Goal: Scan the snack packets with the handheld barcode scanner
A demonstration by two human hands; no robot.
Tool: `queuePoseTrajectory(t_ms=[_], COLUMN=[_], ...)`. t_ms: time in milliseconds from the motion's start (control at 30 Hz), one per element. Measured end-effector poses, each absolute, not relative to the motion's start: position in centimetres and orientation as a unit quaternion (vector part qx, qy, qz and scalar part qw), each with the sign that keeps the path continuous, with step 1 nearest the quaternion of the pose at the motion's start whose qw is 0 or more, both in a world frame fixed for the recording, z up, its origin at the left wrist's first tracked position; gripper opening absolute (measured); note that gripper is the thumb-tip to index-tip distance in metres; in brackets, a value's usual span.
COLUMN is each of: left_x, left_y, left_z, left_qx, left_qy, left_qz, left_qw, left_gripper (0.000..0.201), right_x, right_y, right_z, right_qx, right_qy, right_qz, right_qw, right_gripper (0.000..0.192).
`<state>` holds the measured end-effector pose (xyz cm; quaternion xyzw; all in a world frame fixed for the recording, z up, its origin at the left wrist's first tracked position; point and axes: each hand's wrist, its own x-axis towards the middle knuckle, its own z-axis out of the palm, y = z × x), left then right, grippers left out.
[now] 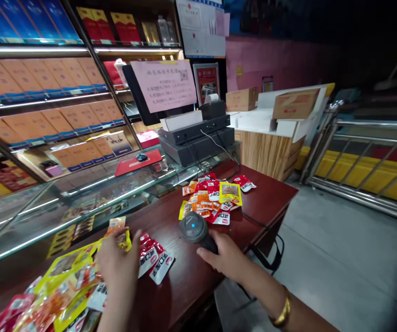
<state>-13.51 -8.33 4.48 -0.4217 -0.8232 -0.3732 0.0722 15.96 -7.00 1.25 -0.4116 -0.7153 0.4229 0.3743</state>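
Observation:
In my right hand [224,256] is a black handheld barcode scanner [193,228], fingers wrapped round its handle, a small blue light on its head. The scanner is in front of a heap of small snack packets [203,200] in red, orange and yellow. My left hand [117,258], slightly blurred, hovers over the near pile, thumb stretched away from its fingers. A yellow packet [128,240] shows between thumb and fingers; no firm grip on it is visible. To the right of that hand lie red-and-white packets [162,267]. A larger pile of yellow packets [63,290] spreads at lower left.
A glass display counter [91,196] borders the brown table [271,196]. Behind stand a monitor with a pink notice [165,85], a cash drawer [198,143] and a mouse [141,157]. Boxed goods fill the shelves. At right are cartons [295,103] and a metal railing [375,124].

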Motion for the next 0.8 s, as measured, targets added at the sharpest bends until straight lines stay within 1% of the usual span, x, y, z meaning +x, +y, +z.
queuePoseTrajectory(t_ms=[100,200,267,333,400,467,533,700,800], left_x=[-8.8,-5.6,-4.4,-3.6,-3.1,-2.5,-2.1,-1.4,-1.2], left_y=[-4.9,-2.0,-0.6,0.4,0.9,1.4,2.1,4.1,5.1], left_z=[2.7,0.7,0.1,0.0,0.3,0.6,0.7,0.2,0.0], left_qx=[-0.523,-0.501,-0.464,-0.410,-0.326,-0.253,-0.214,-0.189,-0.182], left_qy=[-0.760,-0.756,-0.747,-0.731,-0.692,-0.643,-0.618,-0.626,-0.632], left_qz=[-0.374,-0.314,-0.290,-0.320,-0.402,-0.483,-0.533,-0.579,-0.579], left_qw=[-0.091,-0.282,-0.376,-0.442,-0.503,-0.538,-0.536,-0.487,-0.482], left_gripper=[0.046,0.039,0.034,0.032,0.028,0.023,0.023,0.038,0.040], right_x=[17.7,19.1,19.9,20.4,20.6,20.7,20.7,20.9,21.0], right_y=[-6.9,-7.0,-7.0,-7.0,-6.9,-6.8,-6.7,-6.6,-6.7], right_z=[1.4,1.4,1.3,1.1,0.9,0.8,0.7,0.6,0.4], right_qx=[-0.418,-0.430,-0.436,-0.438,-0.436,-0.431,-0.427,-0.423,-0.428], right_qy=[-0.696,-0.681,-0.678,-0.677,-0.676,-0.676,-0.676,-0.678,-0.673], right_qz=[0.429,0.428,0.425,0.424,0.427,0.433,0.438,0.438,0.438], right_qw=[0.396,0.410,0.411,0.412,0.412,0.412,0.411,0.412,0.415], right_gripper=[0.026,0.028,0.031,0.033,0.033,0.032,0.032,0.037,0.037])
